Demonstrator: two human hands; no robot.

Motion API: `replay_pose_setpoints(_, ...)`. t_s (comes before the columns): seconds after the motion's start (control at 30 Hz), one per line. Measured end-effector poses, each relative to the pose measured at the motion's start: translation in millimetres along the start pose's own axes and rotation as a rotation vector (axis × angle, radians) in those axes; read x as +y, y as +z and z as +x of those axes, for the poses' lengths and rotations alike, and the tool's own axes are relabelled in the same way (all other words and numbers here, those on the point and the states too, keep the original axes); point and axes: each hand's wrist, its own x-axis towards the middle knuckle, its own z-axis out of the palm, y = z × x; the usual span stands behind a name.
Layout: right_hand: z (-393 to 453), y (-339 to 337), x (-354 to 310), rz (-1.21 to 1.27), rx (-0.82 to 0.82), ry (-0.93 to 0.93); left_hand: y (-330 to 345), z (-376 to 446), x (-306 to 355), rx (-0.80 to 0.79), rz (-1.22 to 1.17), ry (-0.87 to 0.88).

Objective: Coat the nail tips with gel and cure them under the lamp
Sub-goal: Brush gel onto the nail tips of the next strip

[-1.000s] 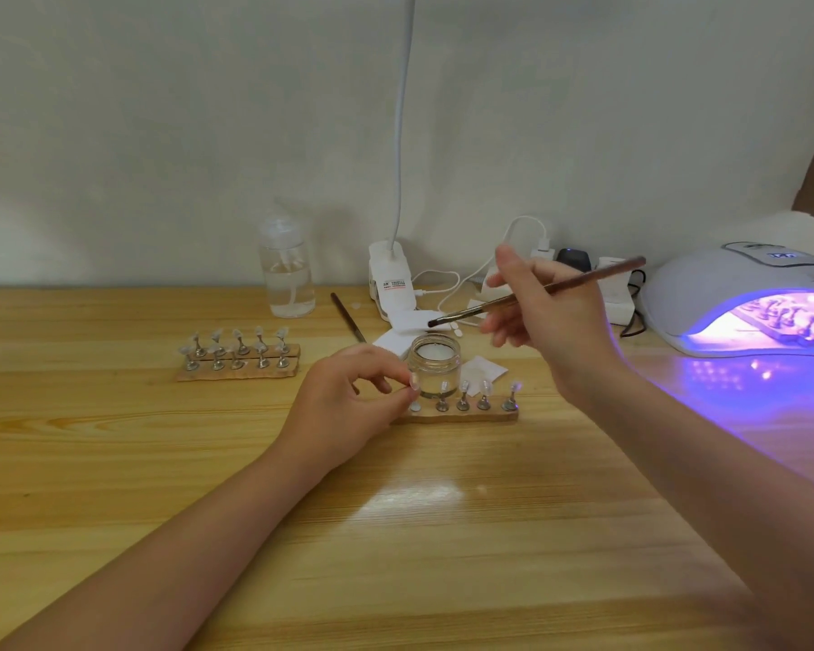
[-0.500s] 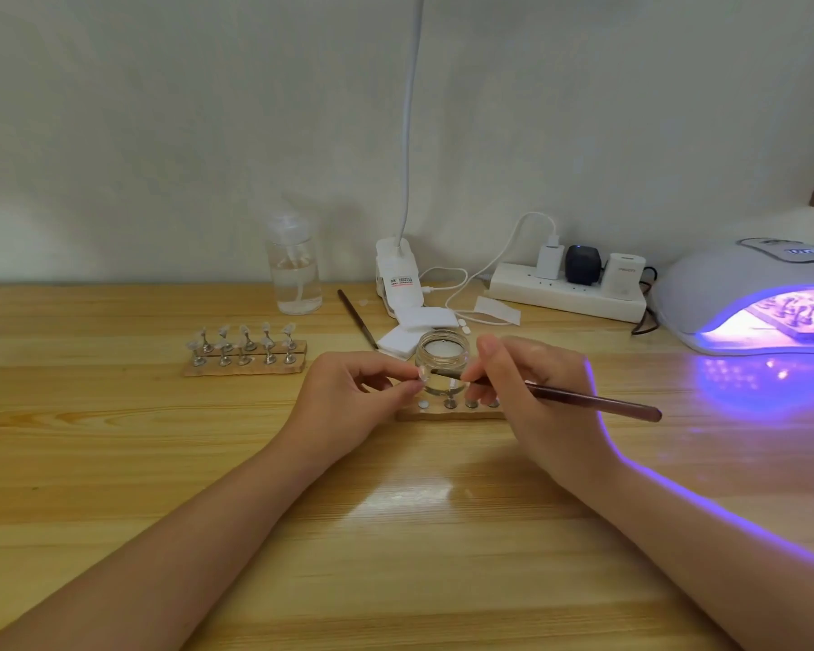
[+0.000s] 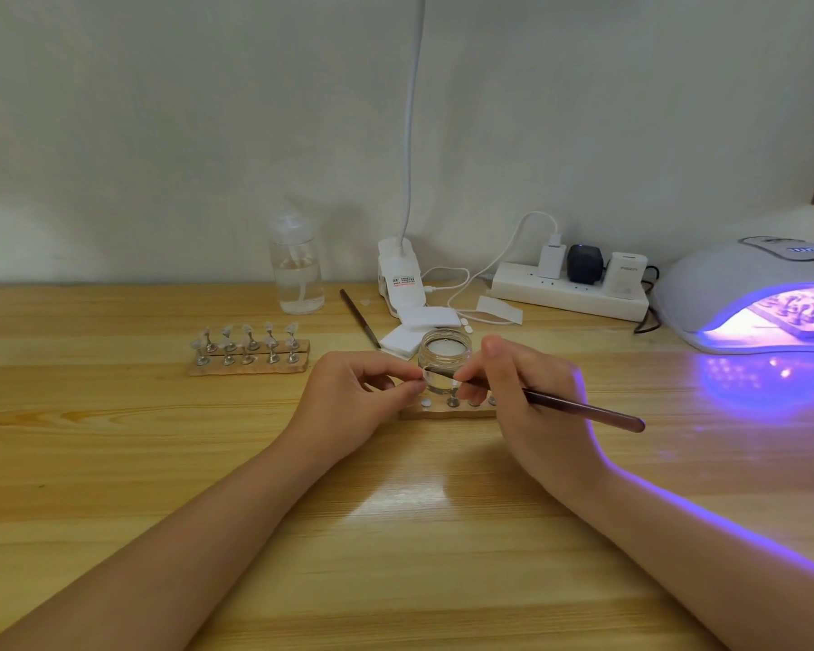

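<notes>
The left hand [image 3: 348, 397] pinches something very small between thumb and forefinger at its fingertips, most likely a clear nail tip, though it is too tiny to make out properly. The right hand [image 3: 532, 406] grips a slim dark reddish-brown gel brush [image 3: 536, 400] like a pen, its bristle end pointing left and meeting the left fingertips, its handle sticking out past the back of the right hand. Just behind the meeting fingertips stands a small round clear glass jar of whitish gel [image 3: 444, 359], open at the top. Directly under both sets of fingers lies a narrow wooden strip holder [image 3: 442, 410] with little metal studs, partly hidden by the right hand. Well off beyond the left hand sits a second wooden holder [image 3: 250, 351] carrying two rows of translucent nail tips on upright metal stands. Far out past the right hand, the white domed curing lamp [image 3: 743, 293] glows violet, with another holder of tips inside it and purple light spilling onto the pale wooden table [image 3: 114, 462] and along the right forearm.
</notes>
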Motion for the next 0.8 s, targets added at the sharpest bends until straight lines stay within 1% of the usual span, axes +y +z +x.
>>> replay_pose_setpoints(0.7,-3.1,-0.4,1.0,-0.004,-0.003,0.044,0.4,-0.4,0.5,0.018,0.001,0.002)
replay_pose_setpoints(0.8,-4.0,-0.8,-0.2,0.042,-0.009,0.083,0.1,-1.0,0.8,0.007,0.006,0.008)
